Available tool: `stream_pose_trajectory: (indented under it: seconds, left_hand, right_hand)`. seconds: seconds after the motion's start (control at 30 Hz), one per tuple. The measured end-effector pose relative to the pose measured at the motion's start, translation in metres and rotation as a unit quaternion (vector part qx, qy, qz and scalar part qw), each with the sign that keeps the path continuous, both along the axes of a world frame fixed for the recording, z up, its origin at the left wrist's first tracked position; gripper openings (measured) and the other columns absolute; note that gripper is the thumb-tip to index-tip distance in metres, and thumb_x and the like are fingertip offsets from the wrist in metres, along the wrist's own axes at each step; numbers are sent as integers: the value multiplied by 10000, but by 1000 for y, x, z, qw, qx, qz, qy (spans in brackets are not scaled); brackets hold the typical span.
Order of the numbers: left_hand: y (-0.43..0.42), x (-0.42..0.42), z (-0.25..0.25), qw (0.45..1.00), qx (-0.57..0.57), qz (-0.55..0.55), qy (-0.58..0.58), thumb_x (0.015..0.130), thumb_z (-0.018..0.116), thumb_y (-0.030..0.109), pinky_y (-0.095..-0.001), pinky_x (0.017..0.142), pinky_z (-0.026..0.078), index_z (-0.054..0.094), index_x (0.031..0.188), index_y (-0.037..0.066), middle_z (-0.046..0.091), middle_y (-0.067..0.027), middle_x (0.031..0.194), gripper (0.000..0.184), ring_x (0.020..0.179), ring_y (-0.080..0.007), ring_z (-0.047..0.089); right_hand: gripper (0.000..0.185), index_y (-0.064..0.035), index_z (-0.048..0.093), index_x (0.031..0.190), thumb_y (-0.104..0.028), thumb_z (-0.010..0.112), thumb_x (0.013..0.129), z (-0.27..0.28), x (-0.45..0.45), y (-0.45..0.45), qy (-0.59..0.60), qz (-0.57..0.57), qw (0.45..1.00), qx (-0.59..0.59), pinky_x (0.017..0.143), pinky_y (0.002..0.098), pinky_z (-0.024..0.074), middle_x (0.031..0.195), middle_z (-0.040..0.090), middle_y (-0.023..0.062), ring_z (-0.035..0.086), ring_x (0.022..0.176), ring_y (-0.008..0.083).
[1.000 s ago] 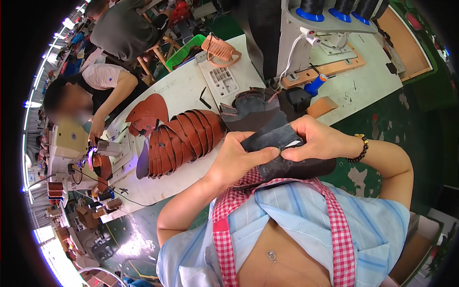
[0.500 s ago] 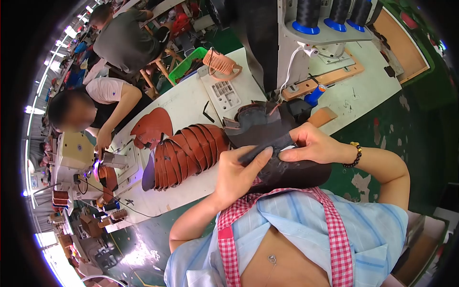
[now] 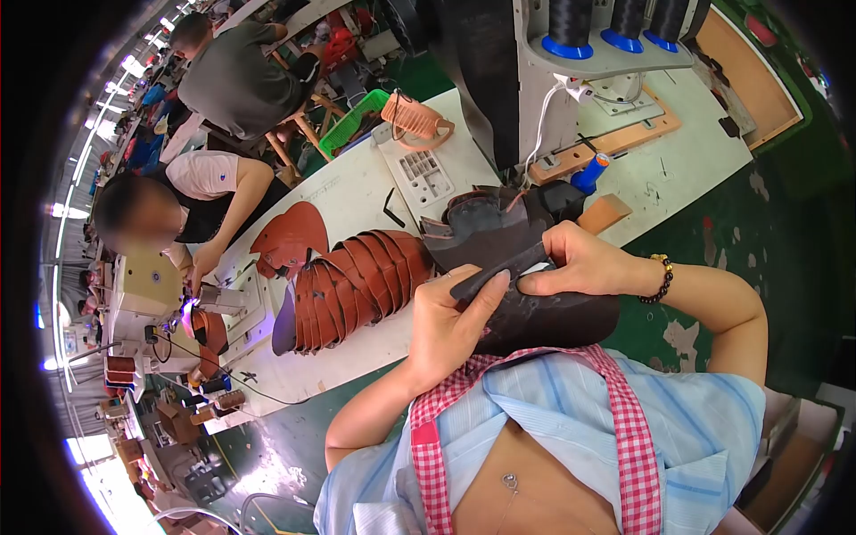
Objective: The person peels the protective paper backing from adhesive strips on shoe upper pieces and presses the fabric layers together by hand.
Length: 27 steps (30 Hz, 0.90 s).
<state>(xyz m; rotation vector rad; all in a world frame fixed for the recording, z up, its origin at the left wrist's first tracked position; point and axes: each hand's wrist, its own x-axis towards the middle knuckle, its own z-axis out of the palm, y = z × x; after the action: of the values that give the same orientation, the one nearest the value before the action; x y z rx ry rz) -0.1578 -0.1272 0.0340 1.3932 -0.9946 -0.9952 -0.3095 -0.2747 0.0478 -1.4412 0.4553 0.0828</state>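
Both hands pinch a dark leather piece (image 3: 557, 319) in front of my chest. My left hand (image 3: 450, 325) grips its folded left edge, thumb on top. My right hand (image 3: 584, 263) presses the piece's upper right part, where a small white patch shows by the thumb. Just beyond lies more dark layered leather (image 3: 481, 218) on the white table (image 3: 343, 189). Left of my hands is a row of overlapping reddish-brown leather pieces (image 3: 357, 290), with a flat brown piece (image 3: 294, 234) behind it.
A sewing machine (image 3: 548, 107) with black thread cones (image 3: 566, 27) stands ahead. Near it are a blue spool (image 3: 590, 174) and a tan block (image 3: 604, 214). A co-worker (image 3: 214, 183) sits at another machine (image 3: 147, 276) on the left; another person (image 3: 241, 80) sits farther back.
The dark piece's left part has been folded over, and my left thumb has shifted up along it. The view has shifted, so the table items appear slightly farther right.
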Motion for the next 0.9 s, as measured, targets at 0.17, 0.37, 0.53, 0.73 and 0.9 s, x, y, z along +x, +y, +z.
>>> stream_pose_trajectory:
  seconds: [0.17,0.37,0.53,0.73,0.9]
  left_hand:
    - [0,-3,-4,1000,8,3,9,887,626,108,-227,463,371,609,736,-36,530,-4,638,209,536,-39,460]
    - [2,4,5,985,-87,-82,-128,774,694,-11,-229,707,483,675,975,-14,649,-98,931,202,817,-129,610]
    - [6,11,-3,945,-147,-146,-254,633,652,-115,-273,782,508,678,1013,29,596,-163,1120,407,933,-248,632]
    - [0,32,12,964,-15,-209,162,738,781,103,-251,813,480,480,1177,33,573,-98,1143,537,951,-140,599]
    - [-13,25,-10,981,111,-158,32,911,601,140,-170,510,344,622,910,-47,536,59,675,188,616,7,424]
  right_hand:
    - [171,-5,667,920,-103,637,782,-12,-3,7,-35,-21,999,-27,576,185,399,737,580,-63,485,652,8]
    - [225,-12,658,943,-223,605,882,-17,-11,-32,-1,78,984,159,584,181,425,797,615,-28,535,672,28]
    - [308,-3,664,917,-307,615,895,7,-2,-25,60,87,988,116,576,189,411,740,600,-21,520,655,29]
    - [275,31,665,848,-244,663,865,8,-1,-23,-13,134,986,-97,524,206,358,647,552,-39,435,615,11]
    - [328,18,618,711,-266,643,870,6,9,-25,-18,115,986,-118,481,218,337,577,472,-50,400,522,25]
